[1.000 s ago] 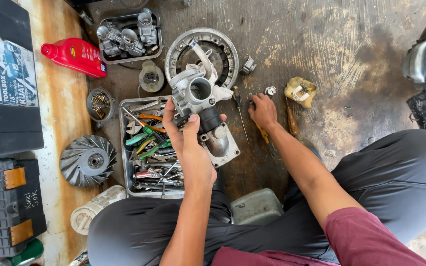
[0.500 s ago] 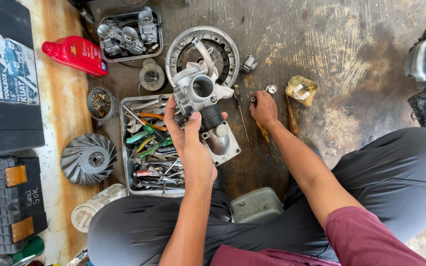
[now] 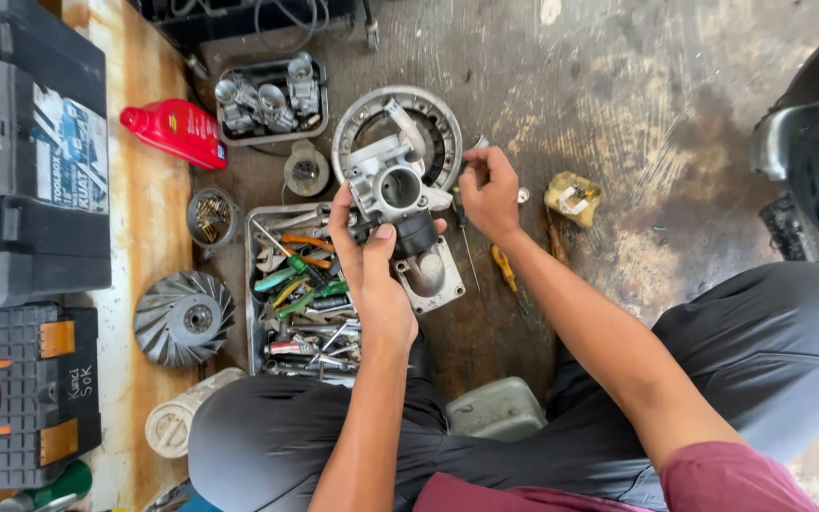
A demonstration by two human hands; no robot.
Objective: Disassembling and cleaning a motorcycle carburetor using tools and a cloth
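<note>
Head view: a person sits on a stained concrete floor (image 3: 618, 114).
Left hand (image 3: 372, 275): grasping a grey metal carburettor body (image 3: 389, 190), held just above the tool tray (image 3: 256, 284).
Right hand (image 3: 490, 190): fingers curled at the carburettor body's right side; whether it grips anything cannot be told.
Ring plate (image 3: 433, 114): behind the carburettor body.

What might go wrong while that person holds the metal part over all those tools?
The left hand alone grips the carburetor; if it slips, it may drop onto the tool tray. The right hand works beside it, so any small piece could fall on the stained floor.
</note>
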